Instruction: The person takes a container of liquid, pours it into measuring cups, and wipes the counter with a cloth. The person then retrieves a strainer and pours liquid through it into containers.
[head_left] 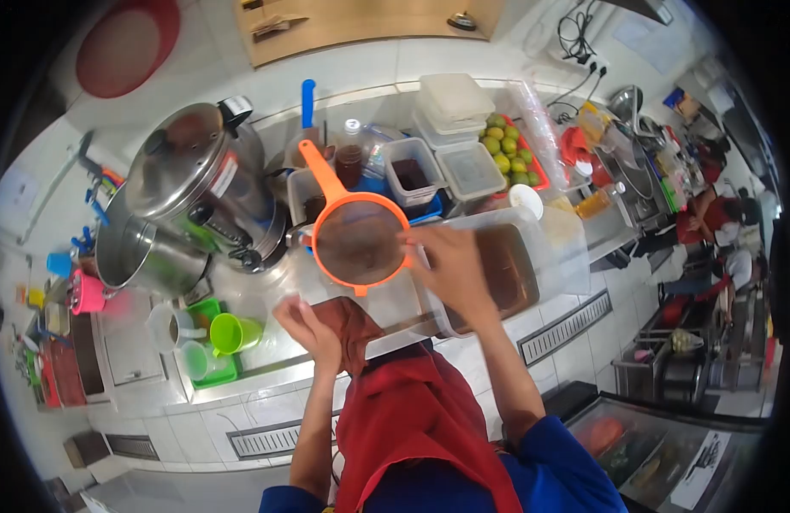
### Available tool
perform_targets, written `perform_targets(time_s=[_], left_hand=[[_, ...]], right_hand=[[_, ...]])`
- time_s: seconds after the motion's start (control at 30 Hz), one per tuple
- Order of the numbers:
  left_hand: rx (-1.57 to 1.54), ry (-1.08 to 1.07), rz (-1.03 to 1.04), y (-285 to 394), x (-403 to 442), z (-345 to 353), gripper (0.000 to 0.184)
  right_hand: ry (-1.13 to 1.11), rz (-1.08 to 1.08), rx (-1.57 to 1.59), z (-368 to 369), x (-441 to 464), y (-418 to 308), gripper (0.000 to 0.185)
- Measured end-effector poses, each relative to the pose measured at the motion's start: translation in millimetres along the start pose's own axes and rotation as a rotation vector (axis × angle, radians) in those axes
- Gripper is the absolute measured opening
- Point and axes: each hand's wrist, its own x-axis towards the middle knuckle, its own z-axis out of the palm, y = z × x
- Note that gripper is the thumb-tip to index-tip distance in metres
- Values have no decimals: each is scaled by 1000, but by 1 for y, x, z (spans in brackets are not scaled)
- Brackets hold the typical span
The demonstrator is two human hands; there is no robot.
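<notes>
"Orange strainer (360, 244), in the head view; where does it sit?"

"Over the steel bench (262, 295), between the steel urn (202, 192) and the clear tub (537, 248); its handle points away from the person, and its mesh looks brownish."

"And the right hand (453, 267)?"

"Fingers bent, their tips at the strainer's right rim; the hand is blurred, so one cannot tell whether it grips; its wrist crosses the tub, where brown liquid (510, 269) lies."

"The left hand (307, 329)?"

"Fingers half curled, near the strainer's lower edge; a brown cloth (352, 329) is right beside it; whether the hand has hold of it, one cannot tell."

"What else is about?"

"A bright green mug (232, 333) stands to the left, near the bench's front edge; green fruits (504, 145) sit in a red tray (536, 167) beyond the tub; a blue-handled tool (307, 103) stands upright past the strainer's handle."
</notes>
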Motion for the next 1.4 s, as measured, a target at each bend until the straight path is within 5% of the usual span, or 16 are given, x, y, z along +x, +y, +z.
perform_targets(time_s=[0.07, 0.17, 0.33, 0.4, 0.43, 0.5, 0.57, 0.63, 0.77, 1.1, 1.4], left_hand=[[50, -138, 261, 7, -30, -7, 15], [45, -498, 304, 32, -65, -7, 12], [15, -779, 24, 49, -99, 27, 16], [105, -790, 223, 64, -94, 47, 24], [136, -774, 219, 71, -85, 56, 24], [206, -825, 661, 81, -62, 69, 28], [311, -862, 743, 78, -53, 74, 32], [334, -1023, 1048, 82, -41, 77, 29], [335, -1192, 1114, 90, -27, 73, 26], [98, -1240, 1422, 71, -18, 109, 14], [171, -1115, 1435, 69, -32, 96, 13]], right_hand=[[113, 217, -187, -44, -27, 33, 18], [257, 411, -335, -112, -64, 98, 24], [10, 566, -487, -154, -86, 184, 30], [-248, 669, -226, -161, -73, 198, 33], [-265, 656, -198, -159, -67, 206, 33], [-329, 599, -156, -155, -63, 217, 36], [-374, 596, -127, -155, -62, 228, 36], [-404, 585, -106, -154, -56, 233, 37], [-438, 675, -168, -151, -56, 222, 38], [-399, 575, -216, -143, -72, 221, 30], [-304, 613, -183, -144, -79, 205, 28]])
